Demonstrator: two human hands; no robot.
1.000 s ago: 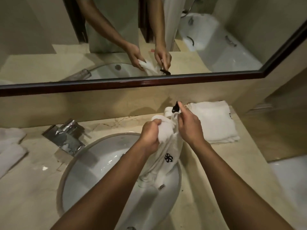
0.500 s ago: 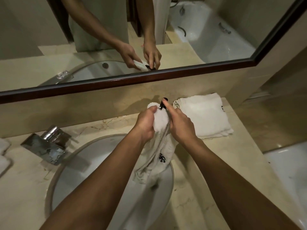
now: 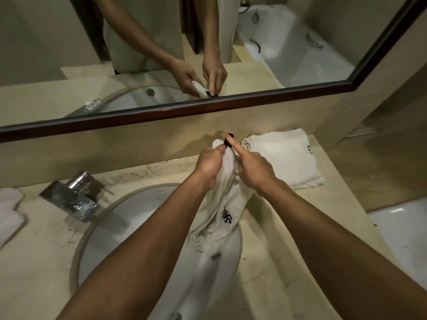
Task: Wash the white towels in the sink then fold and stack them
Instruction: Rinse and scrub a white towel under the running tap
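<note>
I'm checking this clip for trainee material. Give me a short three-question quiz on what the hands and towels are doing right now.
1. True or false: both hands grip the same towel over the sink.
2. Where does the folded towel lie? A) in the basin B) on the counter to the right of the sink C) over the faucet
3. Fill in: the held towel bears a black ____.

Key:
1. True: the left hand and right hand both clutch its top.
2. B
3. logo

left hand [image 3: 209, 166] and right hand [image 3: 255, 170] closer together, towel [image 3: 227, 204] bunched tighter
</note>
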